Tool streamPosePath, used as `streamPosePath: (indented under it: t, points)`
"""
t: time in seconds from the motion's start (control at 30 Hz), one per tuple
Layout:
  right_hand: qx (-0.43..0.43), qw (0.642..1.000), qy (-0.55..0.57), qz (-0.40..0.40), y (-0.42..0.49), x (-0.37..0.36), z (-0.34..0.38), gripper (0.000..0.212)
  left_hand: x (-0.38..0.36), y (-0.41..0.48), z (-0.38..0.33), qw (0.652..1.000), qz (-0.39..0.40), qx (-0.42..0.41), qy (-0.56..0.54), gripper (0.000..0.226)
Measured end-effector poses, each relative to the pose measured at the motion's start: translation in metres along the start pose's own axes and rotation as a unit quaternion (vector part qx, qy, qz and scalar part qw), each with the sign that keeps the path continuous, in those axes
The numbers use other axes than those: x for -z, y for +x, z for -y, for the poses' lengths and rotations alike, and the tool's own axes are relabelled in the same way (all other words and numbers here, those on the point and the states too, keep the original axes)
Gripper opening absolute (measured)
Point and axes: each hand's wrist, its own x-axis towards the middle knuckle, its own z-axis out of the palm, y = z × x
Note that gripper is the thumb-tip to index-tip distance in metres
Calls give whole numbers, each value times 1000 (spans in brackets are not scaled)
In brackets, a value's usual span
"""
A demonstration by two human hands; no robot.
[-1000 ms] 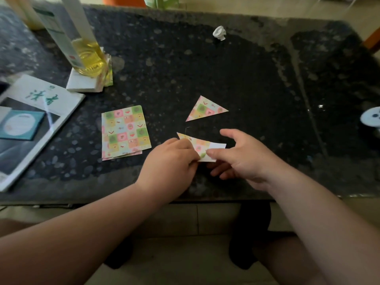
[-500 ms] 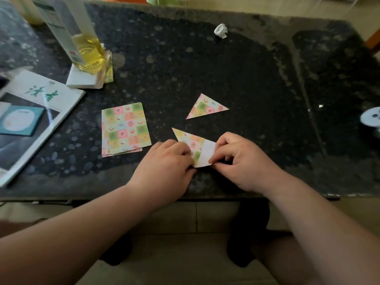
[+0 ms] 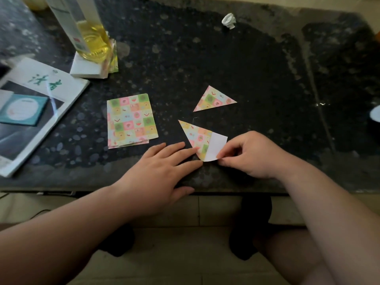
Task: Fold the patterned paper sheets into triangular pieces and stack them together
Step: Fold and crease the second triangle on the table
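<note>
dark speckled table [image 3: 205, 58], beige tiled floor [image 3: 185, 264]

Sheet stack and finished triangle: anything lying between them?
Nothing. In the head view, only bare dark tabletop separates the sheet stack from the finished triangle.

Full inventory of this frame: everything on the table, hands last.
table: one, dark speckled, under everything
half-folded sheet: one, pastel checks, white flap, near front edge
folded triangle: one, pastel checks, just beyond it
sheet stack: one, pastel checks, left of centre
paper ball: one, white, far side
bottle: one, clear, yellow liquid, far left on white block
booklet: one, white, green characters, left edge
card: one, teal, on booklet
left hand: one, flat, fingertips at sheet's edge
right hand: one, pinching white flap
</note>
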Motion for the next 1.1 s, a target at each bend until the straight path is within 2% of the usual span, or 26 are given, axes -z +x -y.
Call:
streamPosePath:
  t: [0.23,0.47,0.97,1.1]
  points:
    - [-8,1000,-14,16,-1,0,5,17,-2,0,0,999,-31,4,-41,72]
    - [-6,999,-19,43,-3,2,5,15,-6,-3,5,999,-13,-24,18,69]
    - [-34,996,-1,85,0,3,10,6,-6,0,4,999,-16,-15,42,70]
    - [-66,992,20,101,4,4,15,6,-5,1,5,999,-14,-17,39,69]
